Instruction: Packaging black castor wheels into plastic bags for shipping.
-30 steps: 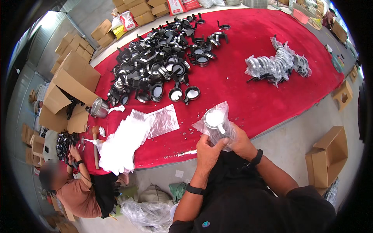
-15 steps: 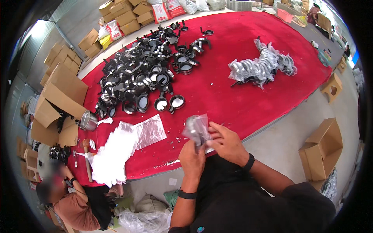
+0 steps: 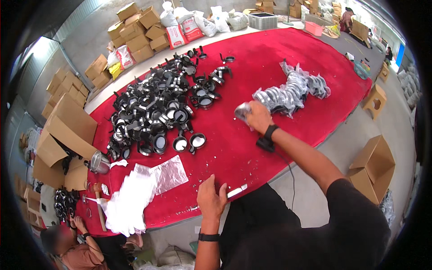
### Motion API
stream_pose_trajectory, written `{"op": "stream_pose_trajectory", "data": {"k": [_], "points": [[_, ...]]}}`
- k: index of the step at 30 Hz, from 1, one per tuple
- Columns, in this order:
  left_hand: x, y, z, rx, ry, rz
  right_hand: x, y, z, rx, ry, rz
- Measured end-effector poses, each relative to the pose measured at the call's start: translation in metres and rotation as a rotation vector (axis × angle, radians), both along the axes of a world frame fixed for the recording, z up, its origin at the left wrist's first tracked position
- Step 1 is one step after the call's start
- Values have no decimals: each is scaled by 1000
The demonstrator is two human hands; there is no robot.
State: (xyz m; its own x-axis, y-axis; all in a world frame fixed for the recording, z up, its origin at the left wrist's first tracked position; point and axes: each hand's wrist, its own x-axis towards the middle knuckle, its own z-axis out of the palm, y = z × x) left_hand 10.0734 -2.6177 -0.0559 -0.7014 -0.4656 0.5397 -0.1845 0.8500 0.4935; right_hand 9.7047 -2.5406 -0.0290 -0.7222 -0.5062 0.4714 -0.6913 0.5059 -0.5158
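The right hand was extended over the table, closed on a bagged part. The stack of bagged parts lay just to its right and beyond. The heap of unbagged parts lay to its left. The left hand rested at the near table edge, a thin tool just right of it and the loose bags to its left.
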Motion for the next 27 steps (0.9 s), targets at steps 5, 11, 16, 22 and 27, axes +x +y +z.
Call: {"op": "stream_pose_trajectory", "data": {"k": [5,11,16,22,27], "points": [[-3,-9,-18,81,60,96,-91,-4,-6,274,437,-270],[0,-13,-18,119,55,114,-92,-18,-18,514,291,-329],[-5,-13,-13,81,53,132,-110,-24,-6,665,178,-469],[-3,-13,-14,80,39,124,-100,-26,-8,660,168,-468],[1,-13,-16,89,48,128,-97,-34,5,672,117,-538]]}}
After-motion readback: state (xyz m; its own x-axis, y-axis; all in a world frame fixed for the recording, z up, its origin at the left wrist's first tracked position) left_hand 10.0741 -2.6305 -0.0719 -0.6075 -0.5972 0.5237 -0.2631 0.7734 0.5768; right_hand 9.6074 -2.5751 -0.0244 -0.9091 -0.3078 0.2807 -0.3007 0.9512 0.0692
